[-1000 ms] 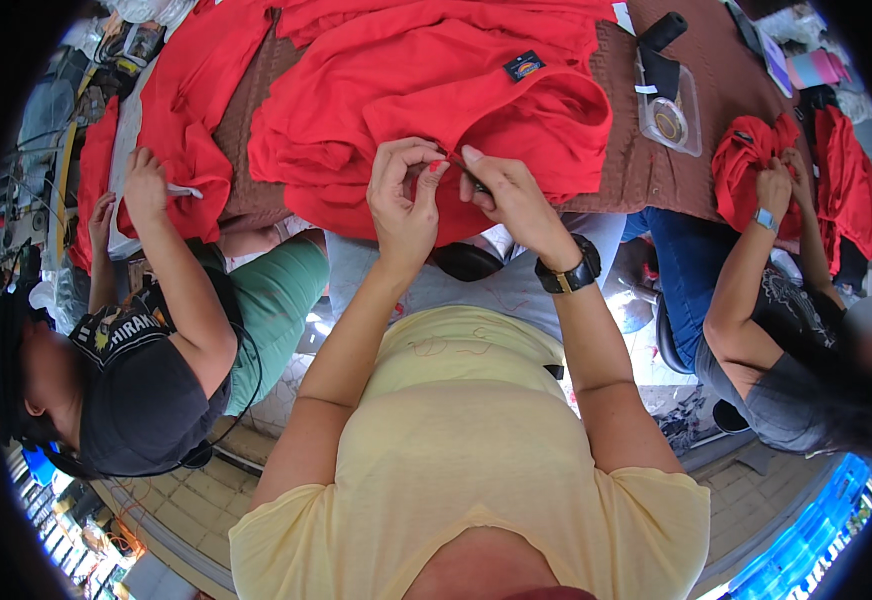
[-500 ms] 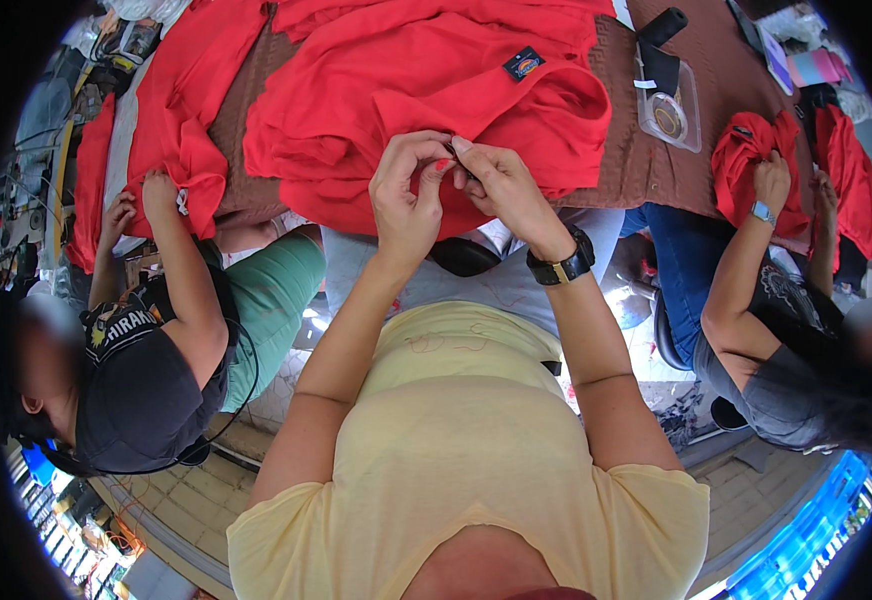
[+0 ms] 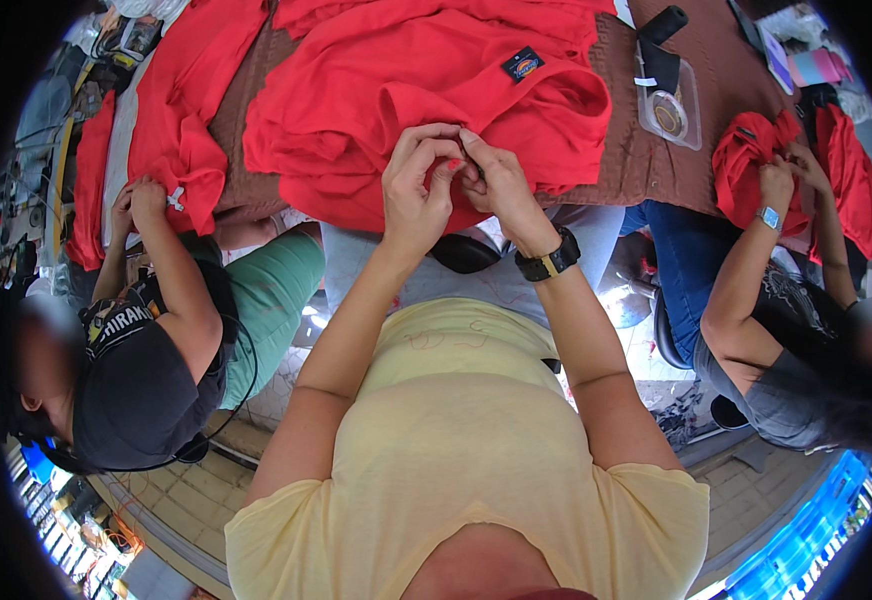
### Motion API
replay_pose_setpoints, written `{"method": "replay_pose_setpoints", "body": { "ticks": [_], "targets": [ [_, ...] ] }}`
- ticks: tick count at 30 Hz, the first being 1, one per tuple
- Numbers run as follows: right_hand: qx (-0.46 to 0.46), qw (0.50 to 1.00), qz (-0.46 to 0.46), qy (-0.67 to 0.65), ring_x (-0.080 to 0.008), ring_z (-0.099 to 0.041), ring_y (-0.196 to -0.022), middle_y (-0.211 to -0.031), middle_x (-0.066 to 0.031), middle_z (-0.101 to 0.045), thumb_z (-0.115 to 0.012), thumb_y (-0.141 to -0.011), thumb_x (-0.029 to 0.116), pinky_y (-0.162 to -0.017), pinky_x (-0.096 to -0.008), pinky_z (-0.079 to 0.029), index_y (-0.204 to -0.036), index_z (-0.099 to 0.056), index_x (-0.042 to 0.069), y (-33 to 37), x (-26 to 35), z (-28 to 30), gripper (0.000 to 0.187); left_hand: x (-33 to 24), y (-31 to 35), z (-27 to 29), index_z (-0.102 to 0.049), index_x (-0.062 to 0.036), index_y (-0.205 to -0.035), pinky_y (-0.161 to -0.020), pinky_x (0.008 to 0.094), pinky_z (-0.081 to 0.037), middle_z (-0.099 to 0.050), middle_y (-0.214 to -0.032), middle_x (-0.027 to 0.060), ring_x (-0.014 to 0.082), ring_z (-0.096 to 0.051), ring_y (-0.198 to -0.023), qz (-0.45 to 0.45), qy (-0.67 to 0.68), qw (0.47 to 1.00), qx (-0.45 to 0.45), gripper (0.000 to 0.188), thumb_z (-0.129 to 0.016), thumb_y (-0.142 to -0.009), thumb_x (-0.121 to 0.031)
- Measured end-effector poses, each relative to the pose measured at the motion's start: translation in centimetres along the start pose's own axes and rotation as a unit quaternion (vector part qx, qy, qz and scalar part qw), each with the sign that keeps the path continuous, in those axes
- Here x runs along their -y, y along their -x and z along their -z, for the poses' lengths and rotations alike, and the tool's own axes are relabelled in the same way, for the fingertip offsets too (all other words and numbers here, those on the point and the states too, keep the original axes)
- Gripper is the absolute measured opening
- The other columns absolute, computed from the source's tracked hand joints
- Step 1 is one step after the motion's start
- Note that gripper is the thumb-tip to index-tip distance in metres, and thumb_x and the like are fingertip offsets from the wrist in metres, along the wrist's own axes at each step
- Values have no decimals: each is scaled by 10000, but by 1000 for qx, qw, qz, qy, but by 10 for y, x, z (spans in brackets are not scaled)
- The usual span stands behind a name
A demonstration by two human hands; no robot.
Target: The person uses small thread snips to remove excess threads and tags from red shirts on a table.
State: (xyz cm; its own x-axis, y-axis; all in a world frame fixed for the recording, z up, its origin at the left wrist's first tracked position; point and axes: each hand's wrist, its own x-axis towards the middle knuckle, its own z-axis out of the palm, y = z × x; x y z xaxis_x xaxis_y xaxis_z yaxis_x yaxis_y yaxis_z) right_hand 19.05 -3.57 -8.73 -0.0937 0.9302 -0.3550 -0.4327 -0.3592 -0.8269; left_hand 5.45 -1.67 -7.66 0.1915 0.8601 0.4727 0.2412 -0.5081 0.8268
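Note:
A large red garment (image 3: 426, 90) with a small dark label lies spread over the brown table (image 3: 616, 170) in front of me. My left hand (image 3: 418, 190) and my right hand (image 3: 491, 180) meet at its near edge, fingertips pressed together and pinching a small fold of the red cloth. A black watch sits on my right wrist. Whether a tool is between my fingers I cannot tell.
A person on the left handles another red garment (image 3: 171, 140) at the table's edge. A person on the right with a wristwatch works on a bunched red garment (image 3: 756, 160). A clear plastic box (image 3: 668, 105) and a black object (image 3: 661, 25) lie on the table's far right.
My hands have drawn closer together and risen slightly onto the red cloth; the right fingertips now meet the left. The neighbours' hands have shifted only a little.

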Motion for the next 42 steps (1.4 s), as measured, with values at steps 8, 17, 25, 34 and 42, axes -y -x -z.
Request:
{"method": "replay_pose_setpoints", "body": {
  "ticks": [8, 17, 25, 34, 42],
  "targets": [
    [-140, 954, 97, 247, -90, -525, -711, -732, -6, -601, -710, -917, 439, -652, -259, -423, -864, -681, 7, 10, 20, 13, 436, -17, 16, 27, -616, 24, -979, -811, 348, -516, -613, -983, 126, 254, -635, -894, 14, -77, 993, 91, 341, -846, -761, -103],
    [-111, 973, 166, 117, -42, -492, -689, -731, 33, -622, -707, -954, 236, -615, -240, -400, -853, -728, -4, 5, 15, -3, 262, 3, -2, -6, -630, 33, -952, -738, 339, -546, -662, -896, 127, 231, -674, -801, 81, -32, 996, -34, 266, -817, -807, -88],
    [-136, 970, 177, 99, -29, -481, -646, -679, 47, -588, -717, -952, 245, -574, -230, -372, -868, -732, 10, 11, 13, 2, 250, 9, -5, 3, -651, 27, -959, -834, 250, -518, -689, -951, 55, 104, -643, -884, 183, 109, 976, 37, 57, -667, -951, -28],
    [-128, 984, 122, 12, 8, -337, -481, -563, 109, -429, -698, -972, 251, -439, -221, -218, -866, -715, 54, 16, 18, -2, 225, -3, -3, -1, -638, 13, -994, -848, 262, -508, -685, -967, 54, 111, -632, -904, 149, 101, 984, 14, 60, -619, -983, -43],
    [-123, 984, 120, 41, 4, -341, -491, -569, 108, -434, -691, -978, 266, -450, -219, -219, -849, -707, 51, 19, 18, 0, 251, 14, -6, 0, -621, 22, -937, -756, 282, -515, -657, -892, 74, 131, -636, -813, 165, 124, 977, 57, 55, -654, -945, -22]
  ]
}}
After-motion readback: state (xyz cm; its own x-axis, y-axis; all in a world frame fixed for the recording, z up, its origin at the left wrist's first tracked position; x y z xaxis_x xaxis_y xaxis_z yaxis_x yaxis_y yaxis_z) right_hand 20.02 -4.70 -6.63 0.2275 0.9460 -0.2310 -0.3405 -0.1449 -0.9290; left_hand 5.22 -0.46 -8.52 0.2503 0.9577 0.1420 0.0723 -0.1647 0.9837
